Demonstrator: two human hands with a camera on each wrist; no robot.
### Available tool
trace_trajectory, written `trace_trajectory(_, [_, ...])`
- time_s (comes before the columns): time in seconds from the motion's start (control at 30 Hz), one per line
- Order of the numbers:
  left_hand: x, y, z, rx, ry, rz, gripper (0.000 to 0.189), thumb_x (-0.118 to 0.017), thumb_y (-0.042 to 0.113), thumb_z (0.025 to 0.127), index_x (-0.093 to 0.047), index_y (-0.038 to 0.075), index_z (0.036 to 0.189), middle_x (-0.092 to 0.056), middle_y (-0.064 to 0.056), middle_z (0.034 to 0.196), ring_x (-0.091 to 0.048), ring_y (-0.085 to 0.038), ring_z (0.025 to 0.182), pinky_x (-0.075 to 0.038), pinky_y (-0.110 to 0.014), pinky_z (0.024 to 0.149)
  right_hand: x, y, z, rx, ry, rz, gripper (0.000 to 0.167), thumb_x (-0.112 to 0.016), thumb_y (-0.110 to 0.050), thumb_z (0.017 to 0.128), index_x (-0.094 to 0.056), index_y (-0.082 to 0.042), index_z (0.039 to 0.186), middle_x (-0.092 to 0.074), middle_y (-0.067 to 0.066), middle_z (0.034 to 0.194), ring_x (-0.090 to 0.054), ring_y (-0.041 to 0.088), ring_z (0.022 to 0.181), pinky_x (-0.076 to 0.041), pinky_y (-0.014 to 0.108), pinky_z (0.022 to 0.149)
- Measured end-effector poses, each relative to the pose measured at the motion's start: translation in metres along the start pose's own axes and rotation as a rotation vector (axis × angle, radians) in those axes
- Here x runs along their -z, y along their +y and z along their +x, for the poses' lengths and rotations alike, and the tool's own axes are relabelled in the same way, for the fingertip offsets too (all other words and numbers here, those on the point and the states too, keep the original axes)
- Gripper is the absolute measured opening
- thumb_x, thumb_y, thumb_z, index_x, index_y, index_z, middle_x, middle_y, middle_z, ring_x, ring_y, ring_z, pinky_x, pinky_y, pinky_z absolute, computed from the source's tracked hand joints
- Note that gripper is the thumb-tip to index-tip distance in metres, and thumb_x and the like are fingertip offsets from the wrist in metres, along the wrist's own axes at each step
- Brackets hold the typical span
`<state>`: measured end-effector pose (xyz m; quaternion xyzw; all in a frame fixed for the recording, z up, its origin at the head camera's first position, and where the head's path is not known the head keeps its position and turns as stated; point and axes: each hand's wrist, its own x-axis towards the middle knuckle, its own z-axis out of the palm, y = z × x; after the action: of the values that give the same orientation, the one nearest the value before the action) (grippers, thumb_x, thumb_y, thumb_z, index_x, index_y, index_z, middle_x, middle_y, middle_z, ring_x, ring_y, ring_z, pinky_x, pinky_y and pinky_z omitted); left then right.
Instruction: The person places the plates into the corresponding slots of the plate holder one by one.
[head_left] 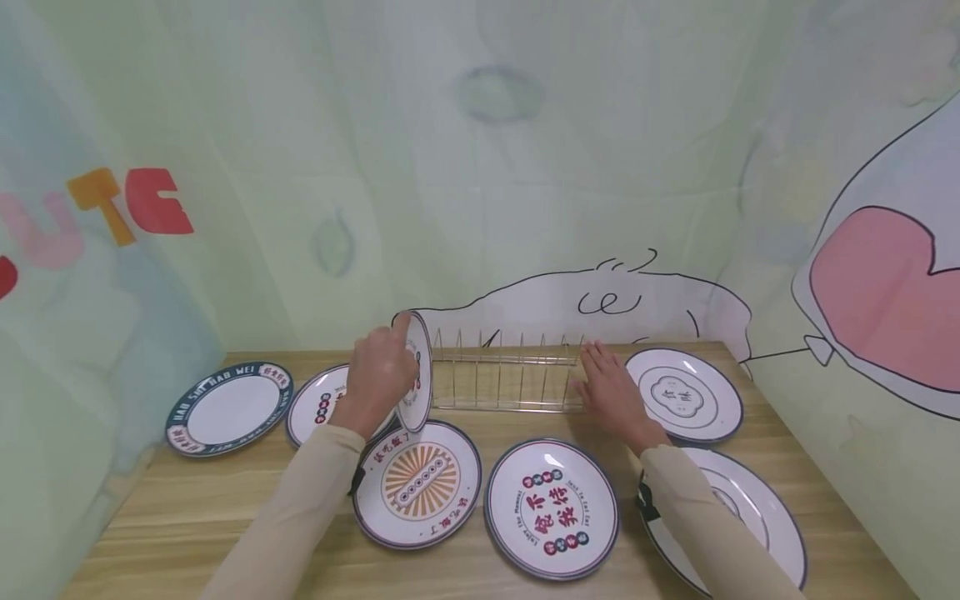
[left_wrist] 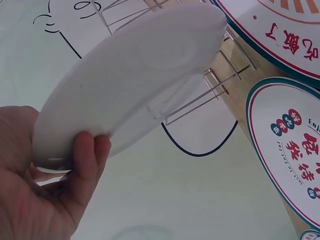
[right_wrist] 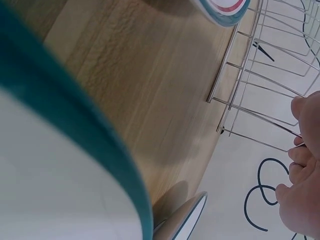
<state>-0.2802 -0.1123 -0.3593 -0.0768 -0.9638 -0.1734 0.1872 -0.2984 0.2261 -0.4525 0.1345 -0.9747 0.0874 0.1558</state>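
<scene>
In the head view, my left hand (head_left: 377, 373) holds a white plate (head_left: 421, 367) on its edge at the left end of a wire dish rack (head_left: 510, 409). The left wrist view shows the plate's plain back (left_wrist: 135, 75), its rim pinched between my thumb and fingers. At the rack's other end is my right hand (head_left: 613, 398). Seen from the right wrist, the end wire passes between that hand's thumb and curled fingers (right_wrist: 299, 156). The plate's lower edge stands close to the rack; contact is unclear.
Several printed plates lie flat on the wooden table: a green-rimmed plate (head_left: 232, 408) far left, a sunburst plate (head_left: 417, 483) and a red-lettered plate (head_left: 552, 508) in front, and a plate (head_left: 686, 393) right of the rack. A larger plate (head_left: 765, 508) lies under my right forearm. Curtain stands behind.
</scene>
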Motion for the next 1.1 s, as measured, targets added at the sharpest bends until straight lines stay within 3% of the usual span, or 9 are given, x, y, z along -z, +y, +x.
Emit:
trace_trajectory(0.2, [-0.001, 0.0, 0.006, 0.019, -0.012, -0.031, 0.063, -0.054, -0.003, 0.084, -0.043, 0.003, 0.146, -0.064, -0.02, 0.078, -0.049, -0.019, 0.042, -0.035, -0.024, 0.034, 0.001, 0.0, 0.0, 0.008, 0.009, -0.007, 0.052, -0.052, -0.016, 0.103, -0.04, 0.008, 0.147, -0.04, 0.025, 0.155, -0.032, 0.04, 0.148, -0.023, 0.052, 0.123])
trace_trajectory(0.67, [-0.008, -0.001, 0.024, 0.031, -0.018, -0.029, 0.06, -0.055, -0.003, 0.084, -0.045, 0.005, 0.143, -0.065, -0.022, 0.079, -0.052, -0.022, 0.041, -0.038, -0.025, 0.033, 0.002, 0.0, -0.001, 0.013, 0.009, -0.007, 0.05, -0.05, -0.013, 0.102, -0.04, 0.008, 0.147, -0.04, 0.025, 0.155, -0.033, 0.041, 0.147, -0.024, 0.054, 0.122])
trace_trajectory(1.1, [-0.02, -0.005, 0.033, -0.019, 0.044, -0.011, 0.052, -0.053, -0.005, 0.083, -0.05, 0.001, 0.135, -0.066, -0.024, 0.076, -0.054, -0.027, 0.045, -0.043, -0.034, 0.037, 0.004, -0.003, -0.002, -0.013, -0.012, 0.018, 0.052, -0.048, -0.019, 0.104, -0.038, 0.008, 0.148, -0.037, 0.024, 0.157, -0.029, 0.04, 0.149, -0.02, 0.053, 0.124])
